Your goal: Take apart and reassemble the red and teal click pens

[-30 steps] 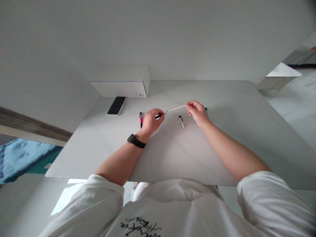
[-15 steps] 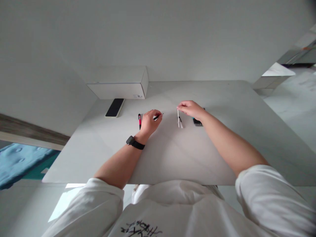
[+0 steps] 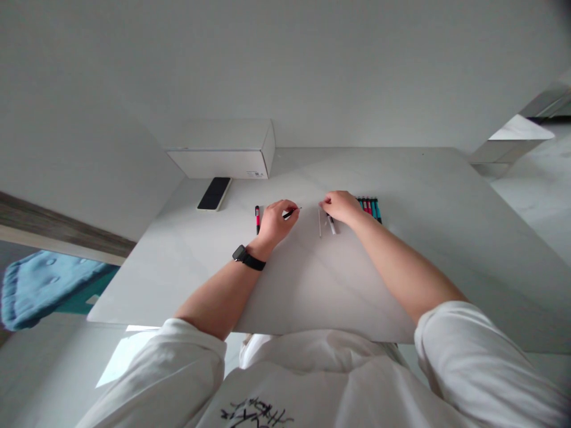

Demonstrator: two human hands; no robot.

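Observation:
My left hand [image 3: 277, 223], with a black watch on its wrist, has its fingers closed around a black pen part [image 3: 289, 214] whose thin tip points right. A red and black pen [image 3: 257, 219] lies just left of that hand. On the right, my right hand [image 3: 341, 205] pinches the upper end of a thin whitish stick, like a pen refill [image 3: 319, 224], which is at or close to the tabletop. Right under these fingers lies a black and clear pen part [image 3: 332, 224]. Several red, teal and black pens [image 3: 373, 208] lie in a row, partly covered by my right forearm.
A white box [image 3: 223, 163] stands against the wall at the back left of the white table [image 3: 294, 285]. In front of it lies a phone [image 3: 215, 194]. A blue cushion [image 3: 49, 285] is beyond the table's left edge.
My right hand has come down and slightly toward me, lowering the whitish refill. More of the pen row shows now. My left hand keeps its hold on the black pen part.

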